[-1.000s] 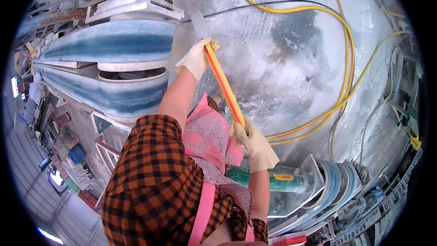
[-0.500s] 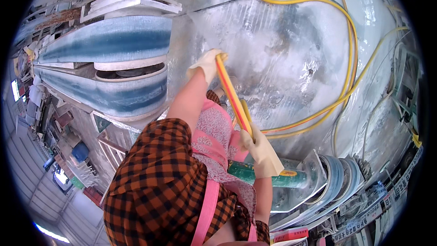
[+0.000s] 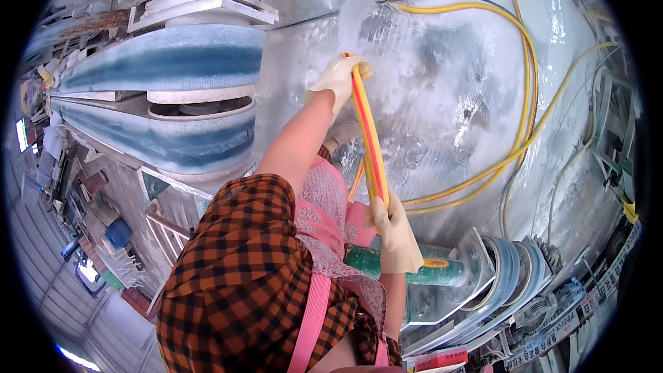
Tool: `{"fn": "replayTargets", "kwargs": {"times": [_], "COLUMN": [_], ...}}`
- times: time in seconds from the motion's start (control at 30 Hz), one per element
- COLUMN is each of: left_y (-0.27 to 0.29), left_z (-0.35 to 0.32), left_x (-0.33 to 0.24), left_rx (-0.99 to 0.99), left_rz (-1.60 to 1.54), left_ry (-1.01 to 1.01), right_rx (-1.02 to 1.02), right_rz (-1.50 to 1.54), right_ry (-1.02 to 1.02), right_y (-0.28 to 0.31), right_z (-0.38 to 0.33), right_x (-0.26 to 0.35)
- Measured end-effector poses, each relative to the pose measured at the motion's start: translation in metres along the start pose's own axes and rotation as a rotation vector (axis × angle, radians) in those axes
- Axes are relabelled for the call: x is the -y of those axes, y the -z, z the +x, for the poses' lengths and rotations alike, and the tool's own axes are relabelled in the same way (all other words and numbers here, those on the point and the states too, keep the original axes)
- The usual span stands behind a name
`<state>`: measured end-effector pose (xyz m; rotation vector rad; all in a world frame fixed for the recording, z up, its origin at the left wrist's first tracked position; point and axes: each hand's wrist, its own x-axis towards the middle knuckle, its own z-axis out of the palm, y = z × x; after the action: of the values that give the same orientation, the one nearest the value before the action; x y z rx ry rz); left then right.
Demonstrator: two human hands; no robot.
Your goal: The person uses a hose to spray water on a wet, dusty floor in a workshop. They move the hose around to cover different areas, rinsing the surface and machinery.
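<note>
A yellow hose with a red stripe (image 3: 369, 135) runs stretched between my two hands over the wet floor (image 3: 435, 97). My left hand (image 3: 336, 81), in a pale cream rubber glove, is closed round the hose near its end. From there a whitish spray of water (image 3: 353, 19) goes out onto the floor. My right hand (image 3: 397, 235), gloved the same way, grips the hose lower down, close to my pink apron (image 3: 319, 200). A second stretch of hose hangs beside that part and passes partly behind my right hand.
On the left stands a machine with two broad blue-grey belts (image 3: 186, 62). A green cylinder (image 3: 359, 260) and more belt rollers (image 3: 507, 262) are at the lower right. Loops of yellow hose (image 3: 533, 90) and a black cable (image 3: 311, 21) lie across the floor.
My left hand has moved to the right and away from me with the hose end. The spray has shifted right too. My right hand stays almost where it was.
</note>
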<state>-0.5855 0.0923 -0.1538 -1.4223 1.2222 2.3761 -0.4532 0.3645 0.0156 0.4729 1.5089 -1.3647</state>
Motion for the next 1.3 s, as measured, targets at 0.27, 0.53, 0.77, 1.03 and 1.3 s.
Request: {"fn": "replayTargets", "kwargs": {"times": [0.27, 0.53, 0.77, 1.03, 1.3], "left_y": [0.025, -0.027, -0.05, 0.028, 0.057], "left_z": [-0.008, -0.017, -0.018, -0.014, -0.018], "left_x": [-0.04, -0.05, -0.056, -0.031, -0.035], "left_rx": [-0.055, -0.057, -0.029, -0.237, -0.325], "left_rz": [-0.074, -0.074, -0.145, -0.226, -0.272], "left_ry": [-0.105, -0.091, -0.177, -0.103, -0.028], "right_rx": [0.064, -0.023, -0.074, 0.044, 0.084], "right_rz": [-0.059, -0.011, 0.037, -0.173, -0.323], "right_ry": [0.036, 0.151, 0.114, 0.091, 0.008], "right_y": [-0.014, 0.007, 0.016, 0.017, 0.009], "right_z": [0.013, 0.015, 0.011, 0.031, 0.055], "right_x": [0.028, -0.002, 0.011, 0.032, 0.048]}}
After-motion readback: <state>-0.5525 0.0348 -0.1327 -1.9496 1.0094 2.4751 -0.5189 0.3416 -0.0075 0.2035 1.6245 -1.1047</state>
